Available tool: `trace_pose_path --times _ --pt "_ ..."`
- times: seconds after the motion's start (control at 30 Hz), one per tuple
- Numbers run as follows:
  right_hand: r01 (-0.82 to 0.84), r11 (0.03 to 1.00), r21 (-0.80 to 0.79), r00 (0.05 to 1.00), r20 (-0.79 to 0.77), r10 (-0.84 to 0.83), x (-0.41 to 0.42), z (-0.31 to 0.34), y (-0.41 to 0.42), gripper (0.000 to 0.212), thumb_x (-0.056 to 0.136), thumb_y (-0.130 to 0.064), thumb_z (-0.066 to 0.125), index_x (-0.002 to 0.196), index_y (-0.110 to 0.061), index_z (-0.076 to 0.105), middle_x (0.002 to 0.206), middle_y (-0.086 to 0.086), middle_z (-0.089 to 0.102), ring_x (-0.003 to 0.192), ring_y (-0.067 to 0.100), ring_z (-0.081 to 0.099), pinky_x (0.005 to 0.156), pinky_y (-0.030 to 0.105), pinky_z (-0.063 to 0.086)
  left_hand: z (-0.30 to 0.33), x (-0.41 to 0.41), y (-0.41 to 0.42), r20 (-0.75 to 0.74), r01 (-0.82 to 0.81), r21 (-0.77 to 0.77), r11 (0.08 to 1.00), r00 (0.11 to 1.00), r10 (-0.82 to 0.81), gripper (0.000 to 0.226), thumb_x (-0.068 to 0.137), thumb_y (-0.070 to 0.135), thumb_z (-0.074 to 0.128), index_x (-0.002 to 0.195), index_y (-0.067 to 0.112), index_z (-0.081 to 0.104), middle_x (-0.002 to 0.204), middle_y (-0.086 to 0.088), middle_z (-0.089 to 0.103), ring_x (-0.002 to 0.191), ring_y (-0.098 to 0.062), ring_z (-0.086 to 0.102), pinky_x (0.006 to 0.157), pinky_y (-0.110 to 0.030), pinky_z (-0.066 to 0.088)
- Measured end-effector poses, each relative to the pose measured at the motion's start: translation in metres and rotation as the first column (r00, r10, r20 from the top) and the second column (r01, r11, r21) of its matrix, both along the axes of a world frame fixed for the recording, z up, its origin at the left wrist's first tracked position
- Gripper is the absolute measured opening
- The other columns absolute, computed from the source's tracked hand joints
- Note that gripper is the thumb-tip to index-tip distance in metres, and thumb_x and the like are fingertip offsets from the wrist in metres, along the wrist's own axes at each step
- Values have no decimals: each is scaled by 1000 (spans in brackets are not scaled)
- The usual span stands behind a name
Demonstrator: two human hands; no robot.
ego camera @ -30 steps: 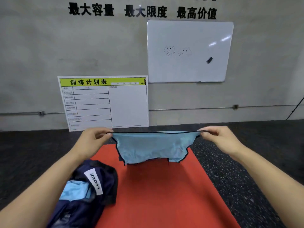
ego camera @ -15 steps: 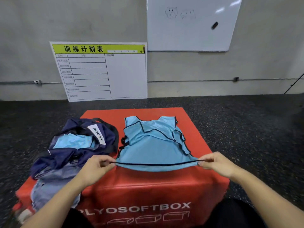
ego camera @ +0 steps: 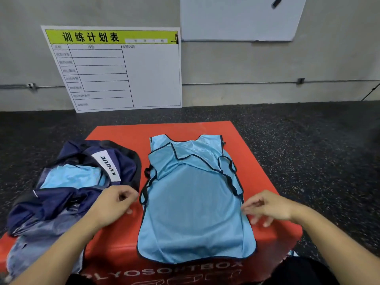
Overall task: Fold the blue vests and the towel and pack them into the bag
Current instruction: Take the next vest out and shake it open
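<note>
A light blue vest point(ego camera: 193, 202) with dark trim lies spread flat on the red box point(ego camera: 257, 161), neck end far and hem hanging over the near edge. My left hand point(ego camera: 113, 204) hovers just off its left edge with loosely curled fingers that hold nothing. At the vest's right edge my right hand point(ego camera: 267, 207) is relaxed, fingertips by the trim, and grips nothing. The navy bag point(ego camera: 86, 182) with a white LVQUE label lies open on the left. A light blue cloth point(ego camera: 70, 176) shows inside it. Grey-blue fabric point(ego camera: 39, 245) lies bunched below the bag.
A box top edge runs close to my body, with dark speckled floor point(ego camera: 308, 151) around it. A training-plan board point(ego camera: 123, 68) leans on the grey wall behind, and a whiteboard point(ego camera: 240, 17) hangs above it.
The vest, held up by its hem a second ago, was lowered and laid flat on the box. Both hands have let go of the hem and moved up along its sides.
</note>
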State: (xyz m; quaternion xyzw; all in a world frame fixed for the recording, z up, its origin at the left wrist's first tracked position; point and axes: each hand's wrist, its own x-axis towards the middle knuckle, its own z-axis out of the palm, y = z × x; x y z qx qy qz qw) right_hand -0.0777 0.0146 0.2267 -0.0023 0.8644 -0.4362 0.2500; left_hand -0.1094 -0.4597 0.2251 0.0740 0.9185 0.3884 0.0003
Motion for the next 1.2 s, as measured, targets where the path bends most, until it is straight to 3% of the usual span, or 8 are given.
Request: trace_pose_path --times 0.2,0.3,0.37,0.6,0.7,0.87,1.03,1.2 --pt "199 976 -84 893 -396 -216 -81 -35 -28 14 93 -15 74 99 -27 79 85 -3 77 74 7 69 68 28 56 -17 -71 31 -90 54 14 998 995 -53 15 96 20 67 101 33 72 94 10 75 79 -6 70 77 -29 55" --pt "226 973 -48 768 -605 -208 -118 -46 -48 18 90 -16 77 101 -29 79 96 -18 74 92 -6 65 81 9 44 -26 -108 48 -158 23 50 998 987 -15 22 94 16 68 115 25 69 107 8 68 94 -4 64 79 -9 46" --pt "222 975 19 698 -701 -145 -143 -57 -60 19 91 -19 76 104 -32 78 109 -20 70 106 -4 60 95 14 40 -33 -133 54 -193 2 47 999 981 7 26 94 17 68 119 27 67 114 10 63 104 -5 60 87 -9 42" --pt "41 964 264 687 -708 165 -200 -91 -101 27 95 -35 70 122 -37 74 150 -4 50 142 15 37 119 25 24 -69 -200 53 -303 -61 29 998 951 67 27 90 7 70 115 18 71 121 5 59 121 -13 53 110 -29 35" --pt "-28 947 320 704 -667 246 -214 -100 -125 35 98 -46 61 132 -40 66 164 -4 34 154 19 19 125 41 19 -83 -219 48 -231 -147 8 989 962 145 31 89 24 65 119 21 70 134 -9 57 134 -24 47 117 -41 33" --pt "-51 904 425 625 -692 361 -231 -107 -154 46 101 -56 41 138 -38 61 168 -3 22 158 21 6 126 39 4 -98 -231 51 -76 -215 -242 946 976 202 38 94 35 64 132 31 64 153 -15 44 150 -29 27 120 -45 23" --pt "-5 876 482 655 -660 367 -241 -100 -168 69 98 -57 15 148 -25 51 162 -6 35 155 20 17 128 40 0 -102 -230 53 -122 -204 -234 951 976 180 39 93 30 67 131 23 66 139 -2 60 144 -27 38 116 -42 27" --pt "114 980 163 560 -825 72 -225 -82 -154 33 103 -39 46 118 -26 72 119 -15 65 118 14 56 108 38 37 -79 -217 42 -276 -211 -43 977 942 192 35 88 30 65 119 16 73 126 -2 68 123 -22 58 108 -34 42"
